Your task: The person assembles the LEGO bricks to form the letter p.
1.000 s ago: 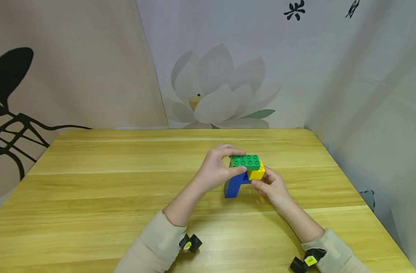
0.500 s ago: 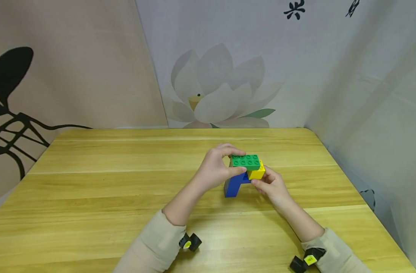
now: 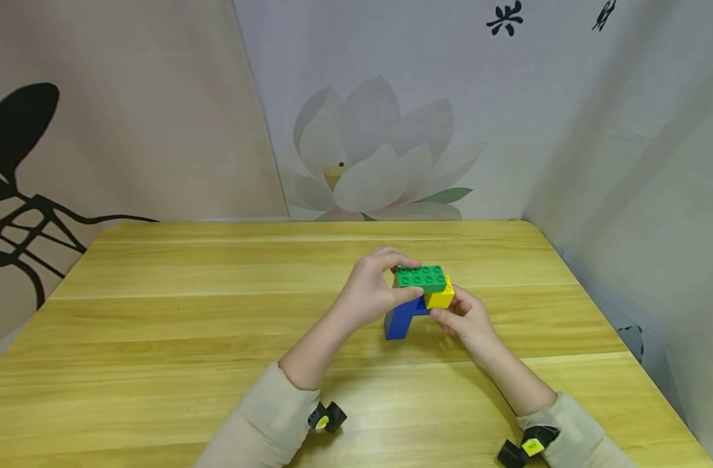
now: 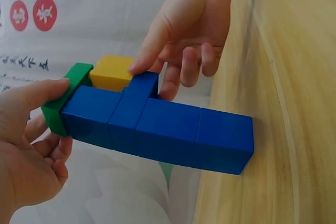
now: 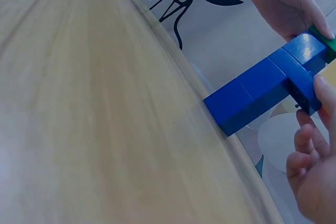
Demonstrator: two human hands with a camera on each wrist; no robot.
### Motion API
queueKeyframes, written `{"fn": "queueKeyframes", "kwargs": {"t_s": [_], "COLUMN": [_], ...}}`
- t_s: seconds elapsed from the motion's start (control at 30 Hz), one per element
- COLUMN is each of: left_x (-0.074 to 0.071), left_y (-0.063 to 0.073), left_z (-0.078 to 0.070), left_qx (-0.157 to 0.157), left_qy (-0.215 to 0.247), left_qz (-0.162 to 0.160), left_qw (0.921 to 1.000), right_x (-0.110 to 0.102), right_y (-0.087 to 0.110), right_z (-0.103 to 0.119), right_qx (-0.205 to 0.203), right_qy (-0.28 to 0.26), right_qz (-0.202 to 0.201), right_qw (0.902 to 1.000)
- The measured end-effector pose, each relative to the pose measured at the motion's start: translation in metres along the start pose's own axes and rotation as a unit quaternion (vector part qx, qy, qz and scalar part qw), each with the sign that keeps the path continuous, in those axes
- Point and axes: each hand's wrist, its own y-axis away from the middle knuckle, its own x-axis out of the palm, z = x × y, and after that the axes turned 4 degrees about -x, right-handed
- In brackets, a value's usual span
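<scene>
A column of stacked blue bricks (image 4: pixel 168 129) stands upright on the table, one flat blue brick (image 4: pixel 135 100) jutting out to the right. On top lies a green brick (image 3: pixel 422 279) with round studs. Beneath its overhang, above the jutting piece, sits a yellow brick (image 3: pixel 440 298). My left hand (image 3: pixel 370 286) pinches the green brick between thumb and fingers. With my right hand (image 3: pixel 467 322) I pinch the right end of the jutting blue brick, next to the yellow one; in the right wrist view fingertips (image 5: pixel 305 119) lie beneath it. The yellow brick's far side is hidden.
The wooden table (image 3: pixel 186 338) stretches well to the left of the bricks. Behind it hangs a pale curtain (image 3: pixel 379 130) printed with a lotus. A black wrist camera (image 3: pixel 327 416) is strapped at the left sleeve, and another camera (image 3: pixel 526 445) at the right.
</scene>
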Motion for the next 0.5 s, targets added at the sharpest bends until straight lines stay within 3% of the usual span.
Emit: {"fn": "queueKeyframes", "kwargs": {"t_s": [0.5], "left_x": [-0.0003], "left_y": [-0.0011], "left_z": [-0.0001], "left_qx": [0.001], "left_qy": [-0.017], "left_qz": [0.009], "left_qw": [0.9998], "right_x": [0.0009], "right_y": [0.0004], "right_z": [0.0025], "right_qx": [0.009], "right_qy": [0.013], "right_qz": [-0.005], "right_qw": [0.9999]}}
